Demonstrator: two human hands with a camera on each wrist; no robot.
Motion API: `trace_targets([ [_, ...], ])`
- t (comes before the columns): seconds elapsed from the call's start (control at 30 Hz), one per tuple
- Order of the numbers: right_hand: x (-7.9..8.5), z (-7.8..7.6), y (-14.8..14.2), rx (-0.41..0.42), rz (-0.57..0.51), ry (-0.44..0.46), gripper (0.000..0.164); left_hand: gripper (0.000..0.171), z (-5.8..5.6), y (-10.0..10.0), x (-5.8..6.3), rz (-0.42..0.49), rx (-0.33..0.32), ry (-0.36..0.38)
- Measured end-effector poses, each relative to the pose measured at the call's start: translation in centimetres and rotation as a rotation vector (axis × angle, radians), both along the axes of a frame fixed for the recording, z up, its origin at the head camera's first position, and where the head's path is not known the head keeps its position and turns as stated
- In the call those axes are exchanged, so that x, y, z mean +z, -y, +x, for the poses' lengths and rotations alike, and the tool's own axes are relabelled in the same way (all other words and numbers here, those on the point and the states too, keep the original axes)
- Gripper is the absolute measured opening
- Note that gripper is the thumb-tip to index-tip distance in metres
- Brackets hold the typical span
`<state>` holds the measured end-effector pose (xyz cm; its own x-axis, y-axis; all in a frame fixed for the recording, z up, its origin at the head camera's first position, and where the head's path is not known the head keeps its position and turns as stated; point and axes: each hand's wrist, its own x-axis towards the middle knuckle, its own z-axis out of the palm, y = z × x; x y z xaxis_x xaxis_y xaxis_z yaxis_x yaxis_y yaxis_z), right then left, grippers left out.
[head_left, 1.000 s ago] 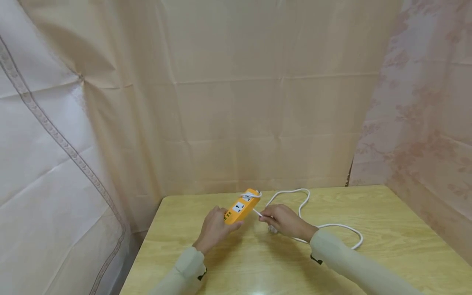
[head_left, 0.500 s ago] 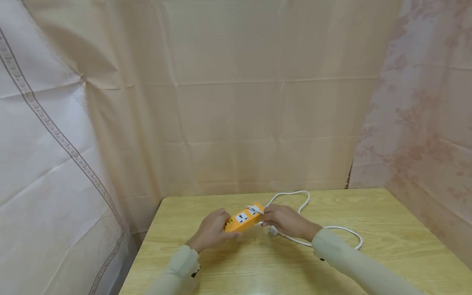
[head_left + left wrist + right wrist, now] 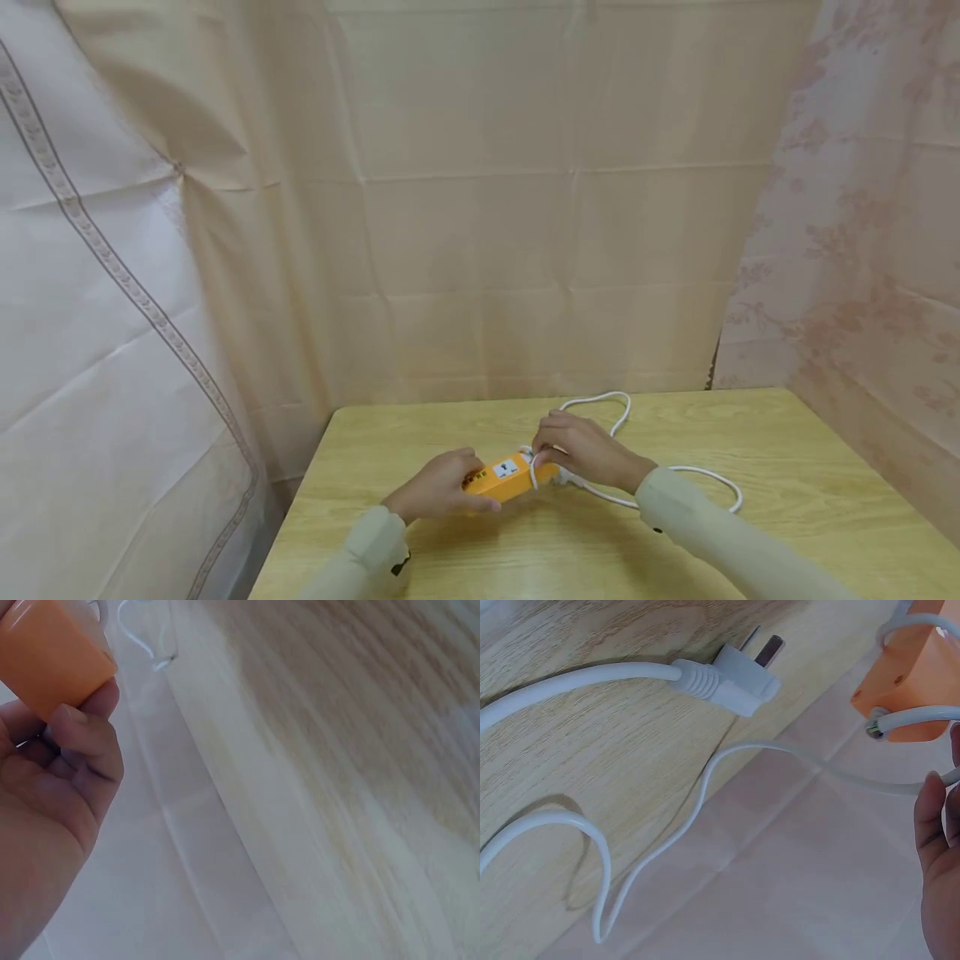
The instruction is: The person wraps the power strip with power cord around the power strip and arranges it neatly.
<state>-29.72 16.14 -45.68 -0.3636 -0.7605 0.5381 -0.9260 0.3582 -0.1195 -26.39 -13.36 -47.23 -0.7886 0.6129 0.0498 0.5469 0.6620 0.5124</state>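
My left hand [image 3: 438, 487] grips the left end of an orange power strip [image 3: 517, 489], thumb along its near side. In the left wrist view the strip's plain orange end [image 3: 56, 656] rises above the curled fingers. My right hand [image 3: 588, 450] is at the strip's other end, pinching its white cord [image 3: 754, 744]. A turn of that cord wraps around the strip near this end, beside a white socket face [image 3: 506, 468]. In the right wrist view the cord leaves a hole in the strip's end [image 3: 900, 712], and the plug [image 3: 731, 681] lies apart with its metal prongs showing.
Loose cord curves across the wooden table [image 3: 787, 450] behind and to the right of my right hand. Beige cloth [image 3: 525, 250] hangs along the back edge. A pale sheet [image 3: 112, 375] hangs at the left, and flowered cloth [image 3: 870, 275] at the right.
The power strip has come down and turned more level, its far end swinging right and nearer. My right hand has moved up against that end, and the cord turn now crosses the strip's near side.
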Motion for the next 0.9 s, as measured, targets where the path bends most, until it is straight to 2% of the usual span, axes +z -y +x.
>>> trace_targets([
  [0.23, 0.4, -0.4, 0.2, 0.043, -0.036, 0.053, 0.011, 0.045, -0.2, 0.2, -0.1, 0.036, -0.018, 0.047],
  [0.4, 0.8, -0.7, 0.2, 0.074, -0.050, 0.110, 0.013, 0.039, -0.4, 0.4, 0.0, 0.070, -0.061, 0.063],
  [0.53, 0.7, -0.8, 0.3, 0.090, -0.036, 0.159, 0.010, 0.036, -0.3, 0.6, -0.4, 0.100, -0.096, 0.085],
  [0.63, 0.4, -0.8, 0.2, 0.097, -0.037, 0.198, 0.010, 0.033, -0.1, 0.6, -0.8, 0.147, -0.118, 0.133],
  [0.77, 0.0, -1.0, -0.1, 0.136, -0.081, 0.247, 0.012, 0.030, 0.2, 0.6, -1.0, 0.209, -0.152, 0.188],
  [0.9, 0.1, -1.1, -0.1, 0.173, -0.133, 0.266, 0.014, 0.033, 0.4, 0.6, -0.7, 0.232, -0.187, 0.181],
])
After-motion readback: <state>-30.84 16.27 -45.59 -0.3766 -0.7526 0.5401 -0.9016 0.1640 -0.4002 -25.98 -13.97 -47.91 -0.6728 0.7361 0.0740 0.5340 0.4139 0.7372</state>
